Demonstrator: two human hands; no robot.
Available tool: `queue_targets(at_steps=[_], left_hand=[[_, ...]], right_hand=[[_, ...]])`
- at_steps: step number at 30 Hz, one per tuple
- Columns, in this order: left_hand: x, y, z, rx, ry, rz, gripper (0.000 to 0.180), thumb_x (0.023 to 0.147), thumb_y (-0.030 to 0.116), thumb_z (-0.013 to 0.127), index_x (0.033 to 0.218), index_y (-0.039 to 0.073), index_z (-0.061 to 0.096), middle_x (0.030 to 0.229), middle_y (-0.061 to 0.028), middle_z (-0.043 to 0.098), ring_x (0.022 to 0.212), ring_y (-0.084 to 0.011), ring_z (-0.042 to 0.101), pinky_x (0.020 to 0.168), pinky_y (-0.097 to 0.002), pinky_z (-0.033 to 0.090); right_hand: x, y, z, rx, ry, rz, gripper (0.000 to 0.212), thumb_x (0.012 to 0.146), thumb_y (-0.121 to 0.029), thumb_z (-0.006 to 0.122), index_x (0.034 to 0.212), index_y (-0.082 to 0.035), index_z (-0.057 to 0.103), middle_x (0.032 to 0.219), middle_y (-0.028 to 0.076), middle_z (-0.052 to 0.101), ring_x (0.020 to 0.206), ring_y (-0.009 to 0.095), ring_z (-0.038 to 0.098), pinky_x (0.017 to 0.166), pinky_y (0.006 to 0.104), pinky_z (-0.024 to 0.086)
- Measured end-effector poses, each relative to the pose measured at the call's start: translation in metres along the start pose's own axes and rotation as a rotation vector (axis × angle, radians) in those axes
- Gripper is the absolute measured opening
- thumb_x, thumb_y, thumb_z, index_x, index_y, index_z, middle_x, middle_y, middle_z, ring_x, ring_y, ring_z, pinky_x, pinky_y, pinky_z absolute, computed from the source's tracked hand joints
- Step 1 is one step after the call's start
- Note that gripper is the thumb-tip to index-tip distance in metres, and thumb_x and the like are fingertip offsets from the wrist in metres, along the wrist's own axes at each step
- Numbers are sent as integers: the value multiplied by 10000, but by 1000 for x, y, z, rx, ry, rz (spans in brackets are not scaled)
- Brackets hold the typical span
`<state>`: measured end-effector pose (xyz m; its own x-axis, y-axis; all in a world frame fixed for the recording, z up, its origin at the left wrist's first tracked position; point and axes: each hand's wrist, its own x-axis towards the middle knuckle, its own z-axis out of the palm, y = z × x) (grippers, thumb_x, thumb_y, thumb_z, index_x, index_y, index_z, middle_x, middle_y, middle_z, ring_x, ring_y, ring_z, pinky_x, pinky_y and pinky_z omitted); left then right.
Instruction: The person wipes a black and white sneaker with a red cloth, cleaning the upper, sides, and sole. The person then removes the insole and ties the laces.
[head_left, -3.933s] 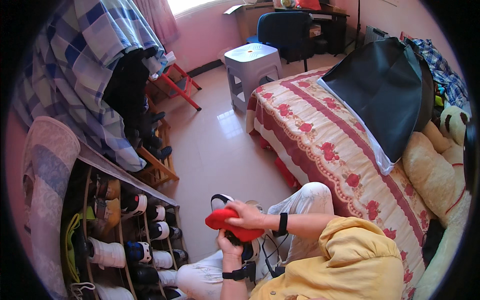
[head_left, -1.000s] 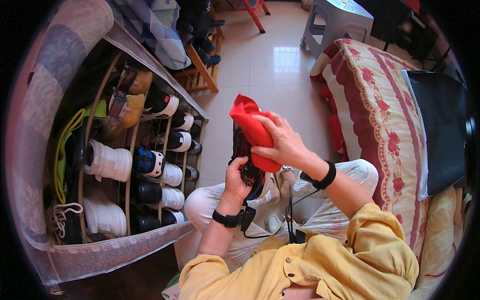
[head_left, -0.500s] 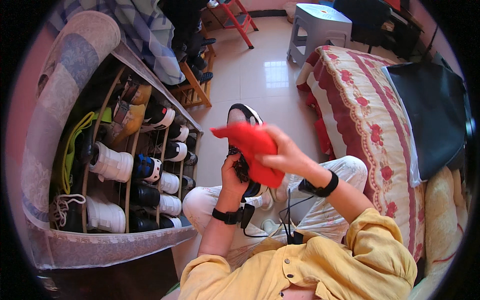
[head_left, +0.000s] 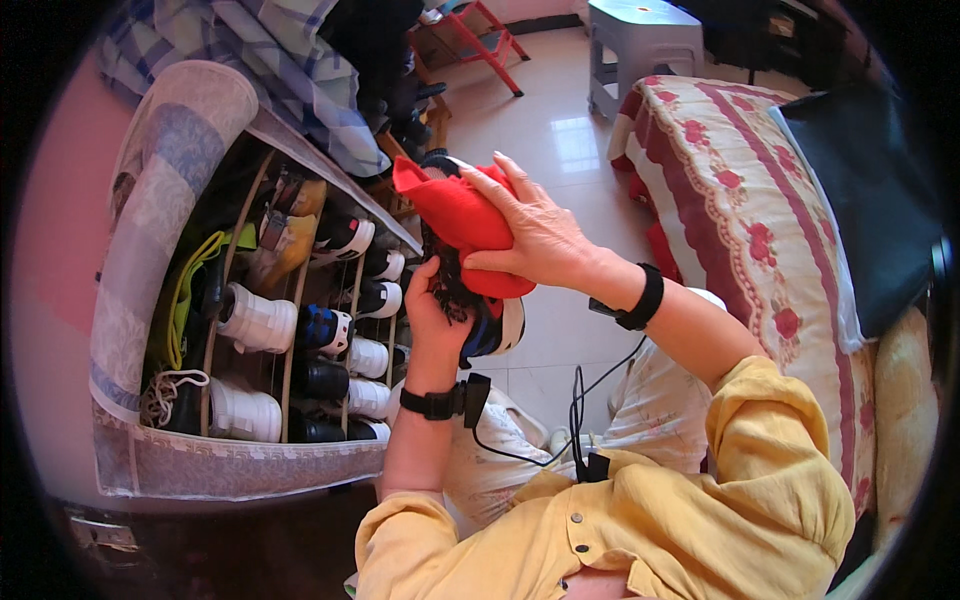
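Observation:
A dark sneaker [head_left: 492, 335] with black laces and a whitish sole edge is held up in front of me. My left hand [head_left: 438, 318] grips it at its left side, by the laces, fingers partly hidden beneath. Over the shoe's upper lies a red cloth [head_left: 455, 212], which covers much of the toe and middle. My right hand [head_left: 548, 232] presses this cloth onto the shoe, thumb on the near side and fingers laid across the top.
On the left stands a fabric-covered shoe rack [head_left: 240, 455], its front rolled up, with several shoes inside. A flowered bedspread [head_left: 745, 185] covers the bed at right, a black sheet [head_left: 850, 200] on it. Farther off are a grey plastic stool [head_left: 645, 45] and red step ladder [head_left: 485, 45].
Both hands have moved up and slightly left with the sneaker, away from my lap. The red cloth, loose over the laces before, now lies pressed on the shoe nearer its toe.

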<state>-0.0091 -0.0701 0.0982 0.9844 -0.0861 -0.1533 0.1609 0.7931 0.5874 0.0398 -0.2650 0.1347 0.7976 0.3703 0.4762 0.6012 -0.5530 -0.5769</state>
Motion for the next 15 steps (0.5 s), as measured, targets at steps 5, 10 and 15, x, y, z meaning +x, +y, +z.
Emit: queue_targets(at_steps=[5,10,15], left_hand=[[63,3,-47,-102,-46,106,445,981,299,552,1347,47,576,1313,-125,657,1230,-299,613,1105,-434,442],[105,-17,-111,-223,-115,-49,469,1025,427,507,1321,69,567,1295,-169,634,1208,-308,610,1055,-462,485],[100,-38,-97,-203,-57,-65,374,1020,295,518,1304,71,611,1306,-121,664,1250,-297,603,1103,-466,452]], right_hand=[[8,23,32,245,-215,135,844,769,-504,798,1501,-276,445,1482,180,448,1288,395,537,993,499,516],[-12,33,67,42,-282,-213,748,701,-272,857,1381,-237,545,1415,120,498,1254,383,553,969,467,546],[33,86,69,16,-85,-69,701,745,-354,812,1382,-223,551,1423,143,515,1238,382,575,915,466,570]])
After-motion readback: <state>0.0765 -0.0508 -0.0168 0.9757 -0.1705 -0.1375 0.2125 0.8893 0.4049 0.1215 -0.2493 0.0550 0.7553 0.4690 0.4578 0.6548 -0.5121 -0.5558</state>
